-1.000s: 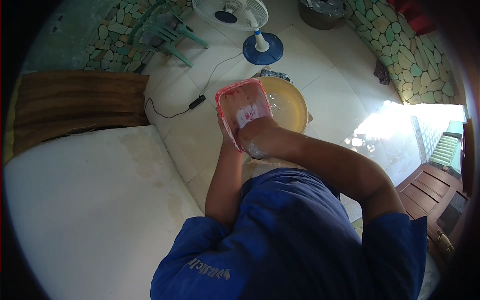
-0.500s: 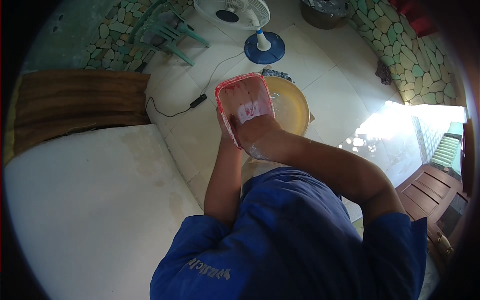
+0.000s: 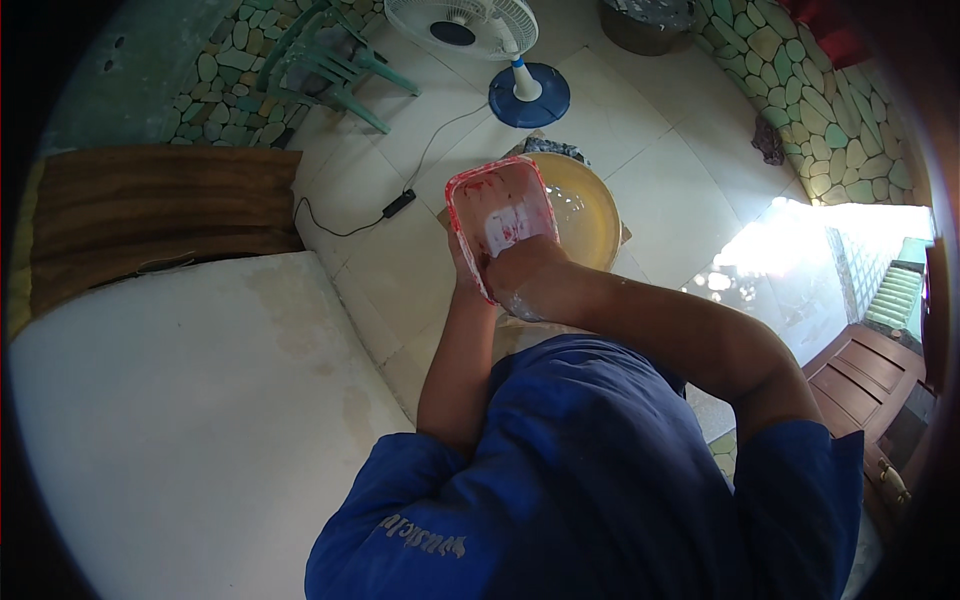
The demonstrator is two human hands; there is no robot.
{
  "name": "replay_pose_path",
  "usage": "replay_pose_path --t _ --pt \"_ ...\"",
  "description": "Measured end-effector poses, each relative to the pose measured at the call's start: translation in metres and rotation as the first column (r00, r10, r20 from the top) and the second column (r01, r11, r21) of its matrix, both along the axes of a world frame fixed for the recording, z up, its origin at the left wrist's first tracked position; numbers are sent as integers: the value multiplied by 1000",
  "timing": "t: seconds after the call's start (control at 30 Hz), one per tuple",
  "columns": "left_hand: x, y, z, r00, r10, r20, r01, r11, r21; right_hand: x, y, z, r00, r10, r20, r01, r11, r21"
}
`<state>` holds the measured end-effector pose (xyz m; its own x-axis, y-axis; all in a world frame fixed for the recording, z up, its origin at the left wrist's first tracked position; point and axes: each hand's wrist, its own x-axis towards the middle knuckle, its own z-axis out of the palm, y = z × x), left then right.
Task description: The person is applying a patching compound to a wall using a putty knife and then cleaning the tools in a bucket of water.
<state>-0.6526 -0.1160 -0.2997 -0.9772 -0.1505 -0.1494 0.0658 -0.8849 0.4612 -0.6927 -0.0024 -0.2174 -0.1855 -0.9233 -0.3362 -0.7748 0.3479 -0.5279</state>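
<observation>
A rectangular plastic tub with a red-stained rim is held tilted in front of me, its mouth facing up toward me. Red streaks mark its inner walls, and a pale patch with red smears shows in its bottom. My left hand grips the tub's left side from outside, mostly hidden behind the wall. Over the near rim reaches my right hand, its fingers down inside against the left inner wall and hidden from view. Whitish residue coats the right wrist. Just behind the tub, a round yellow basin holds liquid with bright glints.
A standing fan and a green plastic chair are at the back. On the tiled floor lies a black power strip with its cord. A large white surface fills the left. At far right is a brown wooden door.
The tub and both my hands have shifted slightly right and nearer to me. My right hand stays inside the tub, and the left keeps its hold.
</observation>
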Motion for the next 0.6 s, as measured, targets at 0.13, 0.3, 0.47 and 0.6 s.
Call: replay_pose_path --t 0.13,0.3,0.47,0.6 --pt "0 -10 -7 1000 -10 17 11 999 -43 3 1 4 1000 -3 -23 3 1000 -23" --pt "-2 -11 2 1000 -9 12 10 997 -71 -7 11 27 999 21 -28 -24 995 -99" --pt "-5 -14 4 998 -53 -43 48 994 -100 -11 9 36 983 -183 3 178 956 -232" --pt "-15 -24 -20 989 1 -148 -8 999 -45 -12 -5 40 988 -128 -88 111 978 -176"
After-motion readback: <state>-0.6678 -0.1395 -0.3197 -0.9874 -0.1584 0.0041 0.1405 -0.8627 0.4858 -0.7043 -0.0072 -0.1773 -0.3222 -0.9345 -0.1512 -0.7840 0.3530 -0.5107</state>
